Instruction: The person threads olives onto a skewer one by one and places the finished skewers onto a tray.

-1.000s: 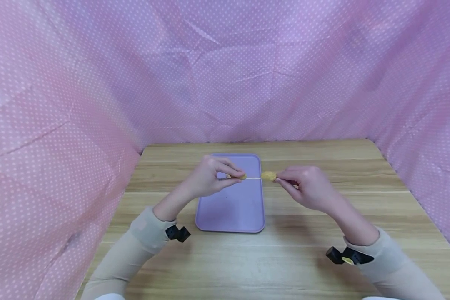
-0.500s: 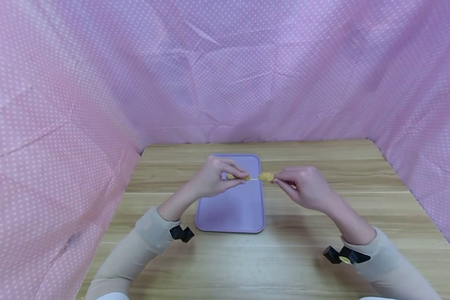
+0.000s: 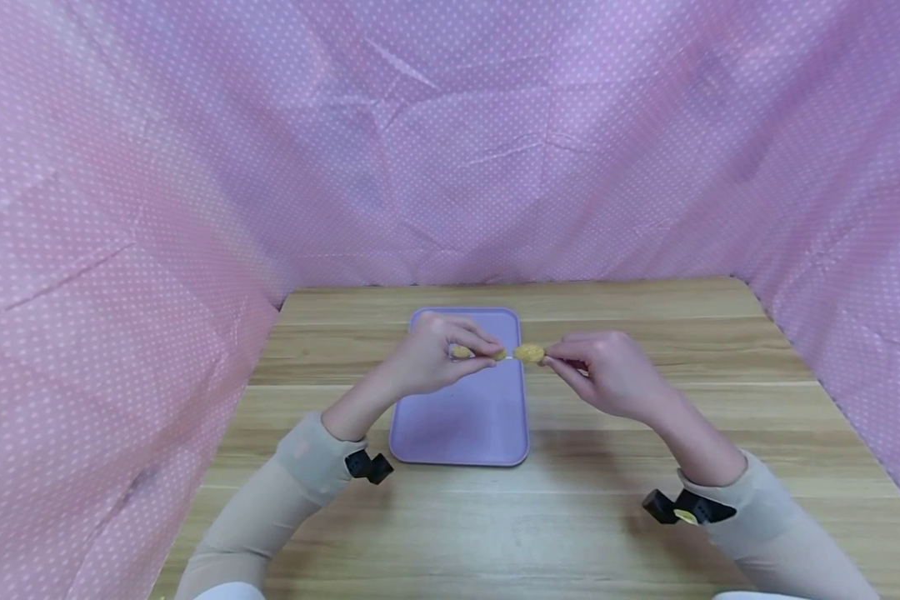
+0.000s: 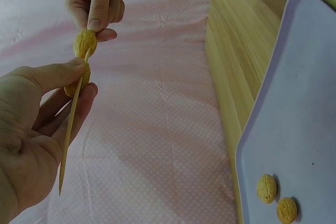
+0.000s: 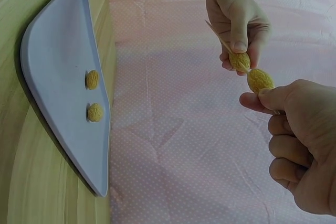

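Note:
My left hand (image 3: pixel 431 360) pinches a wrinkled yellow oval piece (image 5: pixel 240 61), like a dried fruit or small nut, against a thin bamboo skewer (image 4: pixel 69 135). Whether the skewer passes through this piece or alongside it, I cannot tell. A second yellow piece (image 3: pixel 528 353) sits on the skewer near its right end. Just behind that piece, thumb and forefinger of my right hand (image 3: pixel 618 375) pinch the skewer's end. A short stretch of skewer shows between the two pieces. Both hands are raised above a purple tray (image 3: pixel 461 429).
Two more yellow pieces, one upper (image 5: pixel 92 80) and one lower (image 5: pixel 95 112), lie on the tray. The tray rests on a wooden table (image 3: pixel 465 533). Pink dotted cloth (image 3: pixel 457 167) hangs behind and at both sides.
My left hand has moved right with its yellow piece, while my right hand has shifted slightly left. The stretch of skewer between the two pieces has become shorter.

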A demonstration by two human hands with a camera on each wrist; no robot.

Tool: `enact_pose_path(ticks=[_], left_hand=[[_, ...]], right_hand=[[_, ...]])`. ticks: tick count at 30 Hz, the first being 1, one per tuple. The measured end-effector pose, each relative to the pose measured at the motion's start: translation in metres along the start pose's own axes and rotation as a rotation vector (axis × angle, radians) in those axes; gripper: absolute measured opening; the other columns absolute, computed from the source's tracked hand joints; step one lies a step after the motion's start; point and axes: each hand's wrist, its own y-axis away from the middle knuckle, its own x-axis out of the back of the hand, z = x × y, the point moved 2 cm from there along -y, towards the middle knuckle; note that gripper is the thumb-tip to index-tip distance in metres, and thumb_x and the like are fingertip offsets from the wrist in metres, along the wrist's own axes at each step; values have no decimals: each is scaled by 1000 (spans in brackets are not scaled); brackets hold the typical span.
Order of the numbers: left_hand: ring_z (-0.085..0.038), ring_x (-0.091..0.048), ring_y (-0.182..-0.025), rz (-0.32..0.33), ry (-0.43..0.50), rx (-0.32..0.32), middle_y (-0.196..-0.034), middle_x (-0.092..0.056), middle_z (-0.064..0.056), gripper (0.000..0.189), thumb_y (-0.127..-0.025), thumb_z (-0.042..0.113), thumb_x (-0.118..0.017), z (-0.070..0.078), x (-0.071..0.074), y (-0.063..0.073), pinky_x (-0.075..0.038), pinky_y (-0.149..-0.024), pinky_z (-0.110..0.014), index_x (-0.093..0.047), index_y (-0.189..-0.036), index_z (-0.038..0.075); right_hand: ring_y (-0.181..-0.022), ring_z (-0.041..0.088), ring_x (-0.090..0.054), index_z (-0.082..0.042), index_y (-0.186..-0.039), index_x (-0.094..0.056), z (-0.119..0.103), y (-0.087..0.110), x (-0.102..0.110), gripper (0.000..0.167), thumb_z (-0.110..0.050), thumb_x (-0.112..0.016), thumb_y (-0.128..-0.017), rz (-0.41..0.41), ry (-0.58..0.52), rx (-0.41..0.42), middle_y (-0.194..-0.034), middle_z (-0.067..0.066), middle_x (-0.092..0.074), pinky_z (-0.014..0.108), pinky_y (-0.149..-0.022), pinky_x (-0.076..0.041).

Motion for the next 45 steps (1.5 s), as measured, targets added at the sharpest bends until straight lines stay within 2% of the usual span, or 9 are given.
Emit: enact_pose_path(ticks=[7,11,18,21,25,28,32,39,45], left_hand=[[-19,-80,-90,-53,-1,19,-103,-83,-10,15,-90,3,-85,-3,-2,-2,-68,-76,-31,-84,-104,3],[-16,-79,-86,-101,-34,5,-105,-83,-9,15,-90,3,-84,-5,-1,-5,-66,-73,-24,-84,-105,4],[-19,-80,-102,-192,-194,1,-112,-83,-7,18,-93,12,-83,-12,-3,-11,-64,-92,-23,-84,-111,8],[-22,-80,-105,-152,-209,77,-114,-82,-10,21,-96,15,-80,-29,1,-7,-64,-97,-31,-82,-115,6],[-22,-79,-90,-90,-186,305,-105,-83,-13,19,-99,13,-76,-72,8,12,-67,-84,-30,-81,-113,1],[-19,-75,-82,-146,-166,515,-101,-83,-14,20,-100,12,-74,-106,2,33,-65,-75,-28,-80,-113,-1],[-13,-71,-76,-220,-158,693,-103,-83,-15,23,-99,15,-74,-135,-13,57,-60,-67,-24,-81,-114,-1],[-6,-64,-67,-270,-176,698,-103,-83,-13,22,-98,19,-78,-147,-28,63,-51,-58,-19,-83,-110,3],[-6,-65,-69,-273,-106,705,-95,-84,-6,15,-96,21,-82,-150,-31,67,-53,-60,-20,-85,-102,8]], right_hand=[[-61,-4,-50,-12,-93,-83,0,-1,-4,6,-8,-78,-95,-37,11,-30,-78,-8,-74,19,-53,-46],[-61,-4,-49,-16,-92,-82,-2,-4,-3,9,-10,-77,-96,-138,19,-104,-76,-11,-71,20,-54,-45],[-60,-1,-43,-15,-89,-76,0,-7,-5,14,-10,-72,-101,-275,-14,-184,-70,-12,-59,19,-54,-39],[-60,0,-42,-13,-90,-75,8,-2,-6,14,-7,-71,-101,-260,-25,-223,-69,-10,-56,20,-55,-39],[-60,1,-40,-13,-89,-75,20,10,-1,14,-4,-72,-99,-228,-18,-251,-68,-10,-53,20,-56,-38],[-61,0,-40,-14,-88,-76,27,20,5,15,-3,-72,-98,-214,-7,-257,-67,-12,-53,21,-56,-38],[-61,-1,-41,-15,-89,-77,31,30,9,15,-5,-72,-99,-214,5,-264,-68,-12,-55,21,-58,-39],[-59,-2,-40,-16,-89,-77,41,44,11,15,-6,-72,-99,-211,22,-281,-68,-14,-55,20,-56,-38],[-58,-3,-37,-16,-86,-75,44,52,5,17,-5,-72,-98,-228,21,-284,-66,-14,-51,19,-53,-35]])
